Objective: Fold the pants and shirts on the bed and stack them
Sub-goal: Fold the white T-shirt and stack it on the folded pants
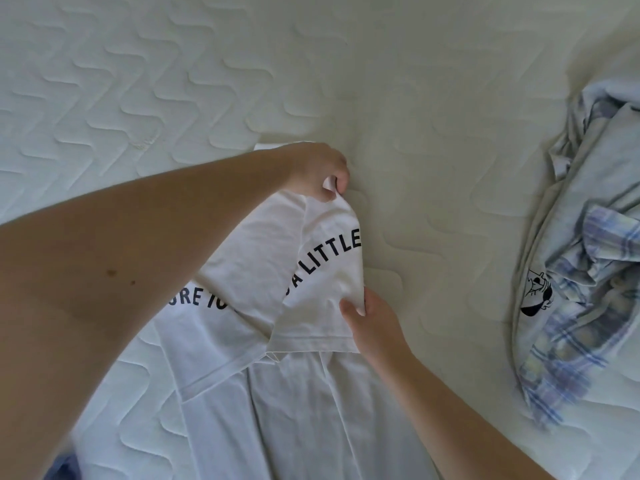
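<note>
Hands both pinch the white shirt (322, 271): left hand (320, 169) its top edge, right hand (372, 318) its side fold.

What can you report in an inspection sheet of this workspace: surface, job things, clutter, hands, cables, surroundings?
Surface: quilted white mattress, bare in the middle.
Job's things: white printed T-shirt lies near the person, one side lifted and partly folded over; pile of unfolded clothes at the right, with a plaid piece in it.
Clutter: blue fabric at the lower left edge, kind unclear.
Hands: left hand pinches the shirt's far edge; right hand pinches its near edge.
Cables: nothing seen.
Surroundings: nothing seen beyond the bed.
</note>
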Demonstrator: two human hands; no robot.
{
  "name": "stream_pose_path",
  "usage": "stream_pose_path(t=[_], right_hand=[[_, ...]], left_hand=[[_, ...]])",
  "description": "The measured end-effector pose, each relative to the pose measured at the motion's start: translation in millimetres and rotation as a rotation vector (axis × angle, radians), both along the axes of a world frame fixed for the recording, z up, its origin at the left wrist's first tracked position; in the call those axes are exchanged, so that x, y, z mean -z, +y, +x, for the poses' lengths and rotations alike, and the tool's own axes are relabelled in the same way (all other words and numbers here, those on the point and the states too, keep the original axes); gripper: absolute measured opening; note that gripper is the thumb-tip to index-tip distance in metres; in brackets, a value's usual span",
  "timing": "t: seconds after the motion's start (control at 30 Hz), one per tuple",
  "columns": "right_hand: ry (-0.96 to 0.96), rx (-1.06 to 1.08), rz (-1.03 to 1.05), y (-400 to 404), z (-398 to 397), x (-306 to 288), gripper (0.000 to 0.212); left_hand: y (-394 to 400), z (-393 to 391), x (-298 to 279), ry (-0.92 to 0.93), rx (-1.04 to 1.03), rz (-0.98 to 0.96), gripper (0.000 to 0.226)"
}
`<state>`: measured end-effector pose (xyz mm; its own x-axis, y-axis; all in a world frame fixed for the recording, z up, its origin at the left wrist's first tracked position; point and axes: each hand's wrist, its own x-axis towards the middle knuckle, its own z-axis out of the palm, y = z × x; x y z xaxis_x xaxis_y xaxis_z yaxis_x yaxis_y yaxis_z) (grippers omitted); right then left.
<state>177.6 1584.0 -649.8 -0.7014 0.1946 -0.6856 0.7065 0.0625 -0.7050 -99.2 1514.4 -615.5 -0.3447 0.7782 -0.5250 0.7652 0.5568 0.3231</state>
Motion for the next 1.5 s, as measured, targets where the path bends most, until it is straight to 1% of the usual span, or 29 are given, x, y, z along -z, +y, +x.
stream_pose_path(t=[0.07,0.13,0.3,0.4,0.57,0.73,0.8,0.87,0.97,1.07,1.2,1.37,1.5], right_hand=[[-0.017,0.004,-0.008,0,2,-1,0.015],[-0.023,0.007,-0.021,1,4,-1,0.015],[-0.043,-0.006,-0.028,4,3,-1,0.015],[-0.056,-0.041,0.003,3,3,0,0.016],[-0.17,-0.043,-0.032,1,8,0,0.017],[-0.265,-0.068,-0.058,7,16,-1,0.022],[-0.285,-0.068,-0.067,9,17,-1,0.021],[-0.288,-0.055,-0.076,9,18,-2,0.021],[-0.245,0.018,-0.107,6,20,-3,0.023],[-0.205,0.103,-0.171,1,25,-3,0.021],[-0.27,0.06,-0.17,3,32,-3,0.027],[-0.363,0.0,-0.108,12,36,-2,0.034],[-0.436,-0.067,0.006,15,40,4,0.045]], left_hand=[[-3,-5,-2,-0.033,-0.013,0.009,0.014],[-4,-10,-4,-0.044,-0.007,-0.041,0.016],[-9,-28,-2,0.086,0.12,-0.248,0.033],[-12,-40,-2,0.138,0.14,-0.305,0.032],[-14,-52,0,0.238,0.091,-0.289,0.025],[-9,-53,9,0.242,-0.04,-0.221,0.021],[-8,-55,11,0.211,-0.106,-0.17,0.022],[-10,-58,11,0.132,-0.161,-0.134,0.022],[-16,-65,8,0.052,-0.151,-0.148,0.028],[-16,-69,8,0.046,-0.128,-0.149,0.025],[-11,-68,14,0.135,-0.119,-0.112,0.012],[-2,-66,15,0.228,-0.088,-0.16,0.011],[8,-57,12,0.319,-0.05,-0.238,0.008]])
